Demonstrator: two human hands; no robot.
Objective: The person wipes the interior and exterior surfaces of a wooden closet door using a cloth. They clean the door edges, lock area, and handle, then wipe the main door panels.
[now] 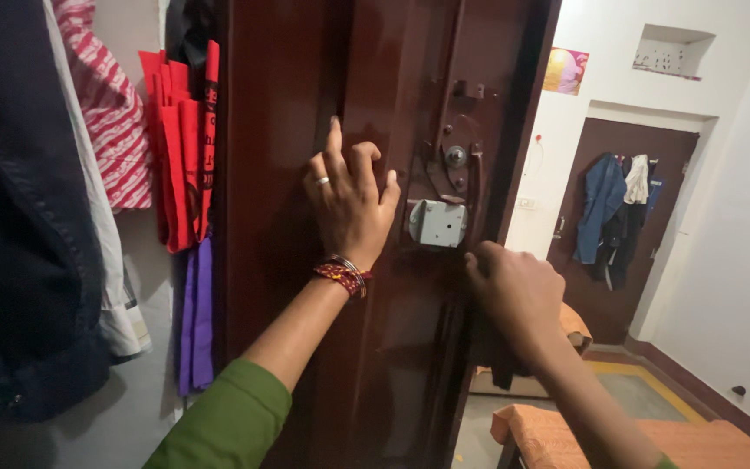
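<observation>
Pressing against the dark brown door point(288, 174), the left hand point(349, 204) lies flat on its face, its fingers point(334, 143) spread apart and slightly curled, holding nothing; we see a ring on one finger and a red bangle point(342, 274) at the wrist, above a green sleeve point(227, 426). Just to its right sits the grey metal lock box point(437, 222), fixed near the door's edge, with a round knob point(456, 156) and a bolt fitting above it. The right hand point(514, 291) is at the door's edge just below the lock box — its fingers curl around the edge, closed on the door, though the fingertips are hidden from us. Left of the door hang red cloth bags point(182, 130), a purple cloth point(196, 321), a red-and-white striped garment point(110, 113) and a dark jacket point(19, 217). Beyond the edge we see a white-walled room with a second brown door point(653, 226) hung with clothes — and orange cushioned furniture point(696, 443) below the right forearm.
</observation>
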